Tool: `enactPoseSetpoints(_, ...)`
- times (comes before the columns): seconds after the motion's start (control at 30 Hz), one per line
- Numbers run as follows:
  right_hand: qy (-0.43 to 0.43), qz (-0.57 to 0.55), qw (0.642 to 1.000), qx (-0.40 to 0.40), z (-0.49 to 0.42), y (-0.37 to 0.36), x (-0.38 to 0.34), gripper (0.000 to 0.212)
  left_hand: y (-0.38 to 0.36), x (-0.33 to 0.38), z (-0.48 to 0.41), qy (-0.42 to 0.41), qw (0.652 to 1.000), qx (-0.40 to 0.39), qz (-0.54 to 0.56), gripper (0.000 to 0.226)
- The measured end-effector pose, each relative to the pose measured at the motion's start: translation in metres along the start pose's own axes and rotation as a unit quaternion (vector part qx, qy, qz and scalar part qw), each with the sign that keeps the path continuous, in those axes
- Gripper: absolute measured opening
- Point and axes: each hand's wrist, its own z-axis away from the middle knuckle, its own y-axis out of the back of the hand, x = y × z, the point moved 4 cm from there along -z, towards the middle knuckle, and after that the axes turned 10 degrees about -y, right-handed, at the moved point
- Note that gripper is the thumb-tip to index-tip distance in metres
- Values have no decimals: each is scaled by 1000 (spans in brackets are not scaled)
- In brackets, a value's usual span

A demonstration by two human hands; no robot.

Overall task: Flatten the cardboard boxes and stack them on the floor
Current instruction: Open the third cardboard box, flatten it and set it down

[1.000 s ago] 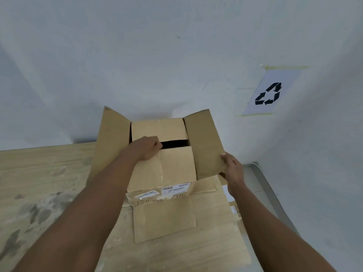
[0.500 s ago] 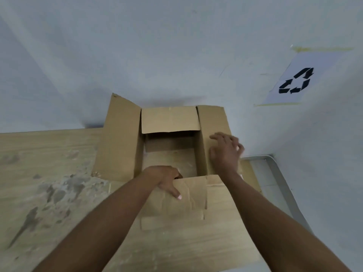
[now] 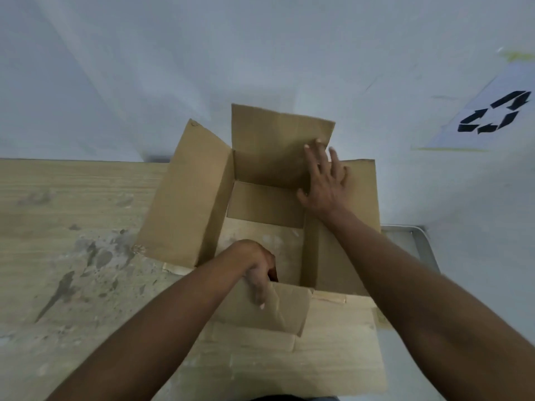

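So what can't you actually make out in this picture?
- Head view: the left hand's fingertips, curled over the near flap of the cardboard box.
- The flattened cardboard under the box: the box and both arms hide how many sheets lie there.
- The recycling sign runs off the right edge.
- The metal frame on the right is partly hidden by the right forearm.

Dim, even light; soft focus, wide-angle bending at the edges.

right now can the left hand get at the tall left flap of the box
Probably yes. The left hand grips the near flap, and the left flap stands right beside it with nothing between; it must let go first.
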Motion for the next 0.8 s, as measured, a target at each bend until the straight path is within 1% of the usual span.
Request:
enactPoseSetpoints(0.03, -15, 14, 1000, -22, -8, -1, 5, 104, 1, 0, 1, -5, 1000, -16, 5, 85)
enactPoseSetpoints(0.1, -40, 41, 994, -92, -22, -6, 14, 106, 5, -3, 8, -17, 998, -55, 27, 84)
enactPoseSetpoints(0.13, -50, 31, 990, -127, -27, -8, 18, 106, 8, -6, 14, -23, 997, -62, 46, 83)
enactPoseSetpoints(0.17, -58, 8, 987, -152, -31, -10, 20, 103, 14, -12, 19, -30, 996, -39, 69, 81)
enactPoseSetpoints(0.2, -62, -16, 983, -170, -34, -10, 21, 99, 23, -20, 26, -38, 994, 22, 97, 77)
enactPoseSetpoints(0.23, -65, -40, 981, -181, -37, -9, 23, 94, 33, -29, 33, -51, 982, 123, 134, 67)
enactPoseSetpoints(0.27, -67, -63, 978, -186, -37, -8, 25, 89, 44, -40, 43, -66, 951, 248, 171, 51)
enactPoseSetpoints(0.3, -72, -82, 977, -182, -36, -6, 28, 86, 55, -53, 57, -71, 906, 378, 177, 35)
enactPoseSetpoints(0.33, -83, -96, 978, -167, -33, -5, 33, 85, 63, -67, 72, -51, 856, 497, 137, 24)
enactPoseSetpoints(0.37, -105, -102, 979, -145, -27, -3, 40, 87, 69, -77, 89, -5, 808, 585, 67, 21)
enactPoseSetpoints(0.4, -137, -107, 977, -119, -20, -2, 50, 91, 72, -88, 102, 62, 768, 637, -6, 24)
enactPoseSetpoints(0.43, -180, -119, 972, -97, -10, 1, 60, 98, 71, -100, 112, 133, 734, 664, -53, 34)
enactPoseSetpoints(0.47, -226, -141, 960, -84, 1, 3, 71, 107, 68, -113, 120, 196, 708, 676, -58, 49)
enactPoseSetpoints(0.5, -267, -172, 945, -80, 13, 3, 81, 117, 63, -127, 126, 246, 690, 680, -31, 66)
enactPoseSetpoints(0.53, -300, -206, 928, -82, 23, 4, 89, 123, 56, -139, 130, 286, 682, 673, 17, 81)
enactPoseSetpoints(0.57, -328, -239, 910, -89, 31, 3, 96, 127, 49, -149, 131, 311, 679, 661, 79, 92)
enactPoseSetpoints(0.6, -353, -263, 892, -101, 37, 1, 100, 129, 44, -155, 130, 324, 678, 645, 141, 96)
enactPoseSetpoints(0.63, -370, -275, 880, -113, 41, 1, 103, 127, 40, -158, 129, 327, 679, 630, 188, 94)
enactPoseSetpoints(0.67, -376, -280, 875, -119, 44, 2, 104, 122, 38, -157, 129, 327, 678, 626, 205, 89)
enactPoseSetpoints(0.77, -356, -304, 879, -87, 39, 18, 101, 88, 43, -149, 139, 312, 654, 673, 147, 71)
enactPoseSetpoints(0.8, -356, -326, 873, -75, 37, 25, 100, 79, 46, -145, 144, 300, 655, 682, 125, 68)
